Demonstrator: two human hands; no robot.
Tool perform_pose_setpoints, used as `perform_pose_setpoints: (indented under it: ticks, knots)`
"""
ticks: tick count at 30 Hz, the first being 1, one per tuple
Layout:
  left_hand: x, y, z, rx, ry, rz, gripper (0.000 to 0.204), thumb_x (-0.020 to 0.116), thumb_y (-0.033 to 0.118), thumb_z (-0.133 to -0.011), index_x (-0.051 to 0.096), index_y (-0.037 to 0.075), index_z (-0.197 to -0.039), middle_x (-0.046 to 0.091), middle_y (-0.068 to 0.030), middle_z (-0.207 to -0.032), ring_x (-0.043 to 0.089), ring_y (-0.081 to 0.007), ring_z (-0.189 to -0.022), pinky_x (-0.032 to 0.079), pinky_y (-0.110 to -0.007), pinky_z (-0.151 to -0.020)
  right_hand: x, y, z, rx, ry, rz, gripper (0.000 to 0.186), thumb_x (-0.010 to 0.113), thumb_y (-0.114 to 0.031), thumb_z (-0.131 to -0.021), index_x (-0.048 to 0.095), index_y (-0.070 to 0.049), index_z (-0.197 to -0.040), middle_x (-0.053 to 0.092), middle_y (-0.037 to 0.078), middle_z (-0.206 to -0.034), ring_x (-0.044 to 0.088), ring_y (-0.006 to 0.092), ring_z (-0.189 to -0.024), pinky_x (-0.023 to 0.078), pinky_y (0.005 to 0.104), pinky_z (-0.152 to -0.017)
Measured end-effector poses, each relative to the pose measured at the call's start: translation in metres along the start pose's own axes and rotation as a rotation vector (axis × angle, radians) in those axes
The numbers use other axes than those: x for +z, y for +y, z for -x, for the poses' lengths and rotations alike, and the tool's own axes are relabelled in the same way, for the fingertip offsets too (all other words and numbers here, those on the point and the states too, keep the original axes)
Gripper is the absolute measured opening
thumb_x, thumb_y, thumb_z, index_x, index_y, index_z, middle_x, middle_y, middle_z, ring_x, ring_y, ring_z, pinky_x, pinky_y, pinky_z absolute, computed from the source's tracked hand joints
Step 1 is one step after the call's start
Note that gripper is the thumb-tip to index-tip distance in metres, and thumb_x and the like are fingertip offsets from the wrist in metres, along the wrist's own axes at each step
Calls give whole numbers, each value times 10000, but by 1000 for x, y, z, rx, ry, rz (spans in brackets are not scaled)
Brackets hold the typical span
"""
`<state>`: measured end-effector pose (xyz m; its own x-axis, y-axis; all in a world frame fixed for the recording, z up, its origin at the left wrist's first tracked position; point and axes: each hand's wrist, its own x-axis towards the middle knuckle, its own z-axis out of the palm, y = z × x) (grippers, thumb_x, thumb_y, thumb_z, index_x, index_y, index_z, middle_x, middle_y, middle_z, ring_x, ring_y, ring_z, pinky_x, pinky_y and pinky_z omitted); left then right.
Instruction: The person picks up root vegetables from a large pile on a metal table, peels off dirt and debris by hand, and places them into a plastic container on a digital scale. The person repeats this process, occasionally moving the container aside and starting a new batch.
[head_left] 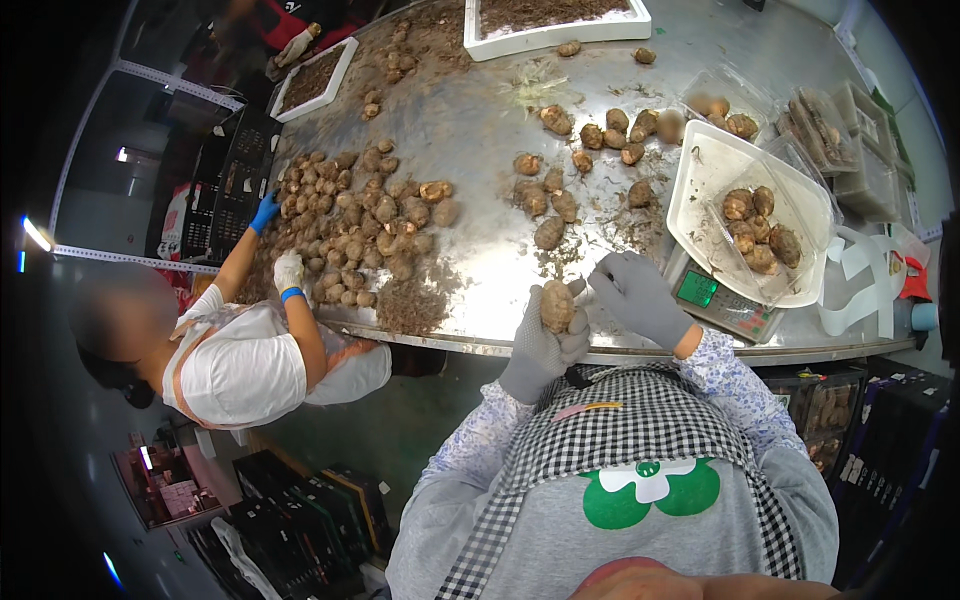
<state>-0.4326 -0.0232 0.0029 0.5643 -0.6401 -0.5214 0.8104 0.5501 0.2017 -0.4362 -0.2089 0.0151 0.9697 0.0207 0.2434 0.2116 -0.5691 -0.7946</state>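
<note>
Clamped taro (557, 306) in left hand (532, 348), between gloved fingers, left of scale (732, 311) | Held right hand (643, 298) beside taro, nearer scale, with bent fingers, could not tell if apart or together | Saw taro heap (375, 215) farther left of scale

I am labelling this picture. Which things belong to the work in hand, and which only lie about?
With the work:
taro corm in the left hand
loose taro corms
clear plastic box
white tray
digital scale

Apparently lying about:
white strip
red item
</note>
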Motion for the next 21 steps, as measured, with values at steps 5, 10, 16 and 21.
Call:
perform_pose_setpoints:
  ticks: [5,10,16,21]
  knots:
    - [-34,-16,-18,178,-73,-255,629,288,639,-990,551,77,-1097,582,-83,-775,427,-150,-505,340,-266,-415,0,-13,-3,-325,-239,234,186,588,-239,-854,640,-60,-847,610,94,-714,603,288,-707,457,411,-626]
    - [-1,-6,0,59,167,-160,633,298,646,-986,549,85,-1139,583,-79,-786,444,-153,-539,346,-266,-444,12,0,0,-187,-232,200,169,581,-211,-868,644,-54,-871,621,108,-725,611,304,-702,470,427,-654]
    - [-29,2,0,-30,-231,49,640,221,622,-1004,495,108,-1267,540,-70,-817,455,-176,-562,387,-273,-469,12,7,2,110,-95,116,172,570,-220,-898,652,-69,-887,668,114,-789,628,321,-704,490,433,-685]
    - [-10,-5,-2,59,49,-5,667,216,631,-1001,504,85,-1251,553,-82,-750,427,-175,-489,354,-283,-419,0,-14,2,-60,-257,69,275,566,-290,-911,649,-48,-812,660,134,-754,632,318,-713,491,427,-680]
